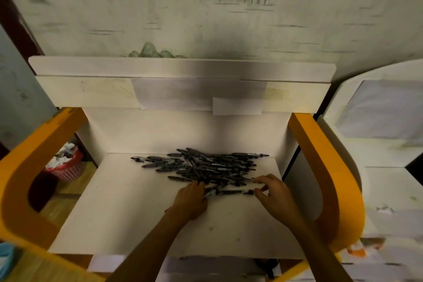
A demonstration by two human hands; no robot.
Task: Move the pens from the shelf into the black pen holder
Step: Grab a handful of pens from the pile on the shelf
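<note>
1. Both forearms reach in over the near edge of the white shelf (128, 224), whose front half lies bare on the near side of the hands and widest to the left of the left hand.
2. The left hand (191, 201) lies palm down at the near edge of the pile, its fingers curled onto the ends of a few pens; whether they truly pinch one I cannot tell.
3. The right hand (272, 192) is just to the right of it, fingers spread and loosely bent, thumb and forefinger set narrowly about the tip of a single pen (229, 192) that lies crosswise between the two hands.
4. Beyond the fingertips the pile of pens (206, 167) spreads toward the back wall of the shelf, dark barrels crossing one another, a few strays reaching out to the left.
5. Right of the right hand the shelf runs a short way to the orange side panel (320, 155); a matching orange panel (34, 167) stands well off to the left.
6. Past the left panel, lower down, sits a red basket (66, 167) of crumpled paper.
7. Above the pile a white upper ledge (183, 68) overhangs, against painted wall.
</note>
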